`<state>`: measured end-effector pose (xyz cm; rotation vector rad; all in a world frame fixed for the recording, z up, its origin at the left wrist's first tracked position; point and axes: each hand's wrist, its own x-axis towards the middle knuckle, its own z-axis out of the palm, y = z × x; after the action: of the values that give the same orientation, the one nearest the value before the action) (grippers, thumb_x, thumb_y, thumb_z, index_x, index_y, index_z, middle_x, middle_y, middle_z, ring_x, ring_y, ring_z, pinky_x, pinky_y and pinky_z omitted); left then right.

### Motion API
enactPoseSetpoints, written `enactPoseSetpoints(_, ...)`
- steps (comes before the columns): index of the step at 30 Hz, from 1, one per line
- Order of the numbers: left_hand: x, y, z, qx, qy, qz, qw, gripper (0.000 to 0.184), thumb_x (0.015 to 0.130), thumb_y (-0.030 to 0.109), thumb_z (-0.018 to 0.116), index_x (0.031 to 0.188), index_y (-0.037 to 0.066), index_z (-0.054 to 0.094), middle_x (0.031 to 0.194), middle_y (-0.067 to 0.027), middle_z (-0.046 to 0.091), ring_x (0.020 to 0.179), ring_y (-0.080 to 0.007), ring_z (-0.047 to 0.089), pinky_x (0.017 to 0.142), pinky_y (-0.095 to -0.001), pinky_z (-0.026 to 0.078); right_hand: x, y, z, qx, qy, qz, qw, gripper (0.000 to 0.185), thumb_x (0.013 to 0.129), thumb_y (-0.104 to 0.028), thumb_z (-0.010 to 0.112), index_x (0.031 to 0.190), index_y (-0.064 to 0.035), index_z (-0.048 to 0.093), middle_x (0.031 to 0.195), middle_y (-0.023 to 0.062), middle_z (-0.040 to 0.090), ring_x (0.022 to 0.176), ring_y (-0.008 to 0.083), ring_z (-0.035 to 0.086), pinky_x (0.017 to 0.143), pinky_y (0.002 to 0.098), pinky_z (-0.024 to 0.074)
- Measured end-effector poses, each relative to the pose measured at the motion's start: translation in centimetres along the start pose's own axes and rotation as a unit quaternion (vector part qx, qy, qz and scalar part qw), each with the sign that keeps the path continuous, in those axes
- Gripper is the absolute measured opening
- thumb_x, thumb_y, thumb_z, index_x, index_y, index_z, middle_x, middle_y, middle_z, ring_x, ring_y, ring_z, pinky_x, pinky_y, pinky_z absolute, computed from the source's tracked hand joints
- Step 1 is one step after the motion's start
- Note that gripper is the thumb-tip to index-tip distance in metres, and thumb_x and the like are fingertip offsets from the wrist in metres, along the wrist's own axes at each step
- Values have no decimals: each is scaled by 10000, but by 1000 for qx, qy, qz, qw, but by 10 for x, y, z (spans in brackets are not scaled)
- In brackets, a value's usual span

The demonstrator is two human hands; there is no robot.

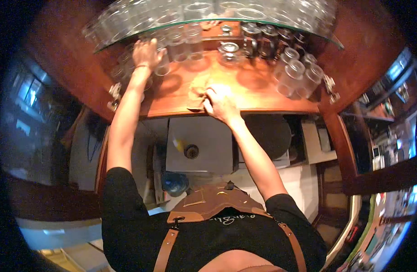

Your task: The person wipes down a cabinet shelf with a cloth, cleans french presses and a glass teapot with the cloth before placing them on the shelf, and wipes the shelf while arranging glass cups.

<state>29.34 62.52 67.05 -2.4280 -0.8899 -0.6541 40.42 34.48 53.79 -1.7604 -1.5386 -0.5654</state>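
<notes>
My left hand (pixel 146 55) reaches into the left side of a wooden cabinet, among clear drinking glasses. Its thumb stands apart from the fingers, beside a clear glass (pixel 162 68); the fingertips partly blend into the glasses behind. Near the front edge of the cabinet shelf (pixel 172 102), my right hand (pixel 222 103) is closed on a brown cloth (pixel 198 94), which lies against the wood. More tall clear glasses (pixel 195 45) stand in a row to the right of my left hand.
Above, a glass shelf (pixel 235 20) carries many clear glasses. A lidded glass jar (pixel 229 52), dark-looking glass mugs (pixel 267 43) and a cluster of tumblers (pixel 294 75) stand at the back and right. Below lies a sink (pixel 199 131); open cabinet doors flank both sides.
</notes>
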Motion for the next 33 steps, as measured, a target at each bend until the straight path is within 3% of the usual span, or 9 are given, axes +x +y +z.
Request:
enactPoseSetpoints(6,-12,30,-16,-30,116,54,991,511,899,491,639,1229,101,636,1055,-151,706,1059,-326,646,1056,-457,426,-1,-1,-3,-18,-23,12,1000,245,778,-253,687,928,-60,671,965,122,641,950,293,628,866,425,509)
enactPoseSetpoints(10,-10,87,-57,-273,170,144,936,391,878,345,711,1167,86,661,1115,-130,709,1051,-295,668,965,-395,498,-1,-4,-9,-24,-36,4,999,258,777,-267,694,928,-59,686,1033,116,657,1001,275,622,902,411,496)
enactPoseSetpoints(12,-7,129,-66,-402,142,157,891,404,886,356,700,1188,93,652,1109,-135,705,1030,-309,675,919,-394,522,0,-7,-15,-51,-24,-2,998,239,763,-229,699,921,-53,663,917,98,641,946,274,629,833,412,511)
enactPoseSetpoints(14,-2,174,-61,-363,162,165,902,459,854,448,702,1169,116,674,1113,-120,703,993,-311,677,896,-418,532,-8,1,1,-27,91,-49,994,245,761,-222,695,951,-69,681,977,79,663,979,273,624,850,406,512)
enactPoseSetpoints(20,26,273,-61,-390,96,185,897,544,846,469,702,1246,111,616,1062,-151,677,946,-347,676,846,-454,543,1,2,-11,-49,-161,37,985,297,842,-335,608,918,-66,706,992,148,702,986,316,643,873,456,485)
enactPoseSetpoints(24,49,304,-44,-387,59,198,899,519,845,476,703,1180,90,616,1049,-152,673,945,-355,678,838,-462,544,4,5,-7,-9,-175,69,982,336,862,-369,572,923,-65,703,1032,157,707,1017,314,647,889,472,472)
enactPoseSetpoints(26,57,312,-43,-374,41,200,905,509,841,488,704,1153,93,622,1049,-152,677,948,-345,681,840,-461,539,4,6,-6,16,-146,44,988,299,811,-264,643,986,-25,682,1016,202,697,1005,380,639,963,462,472)
enactPoseSetpoints(30,64,317,-43,-255,62,210,942,578,858,605,649,1192,135,623,1051,-130,706,1028,-305,670,899,-432,495,3,12,-2,43,-156,74,984,460,772,-322,703,1132,-38,662,1099,200,688,1124,373,600,1010,455,448)
enactPoseSetpoints(33,58,312,-53,-238,35,223,945,618,841,633,648,1202,132,622,1031,-121,710,1018,-306,680,879,-439,514,-3,18,14,41,-62,35,997,311,781,-367,669,923,-99,739,934,164,740,878,327,719,828,436,556)
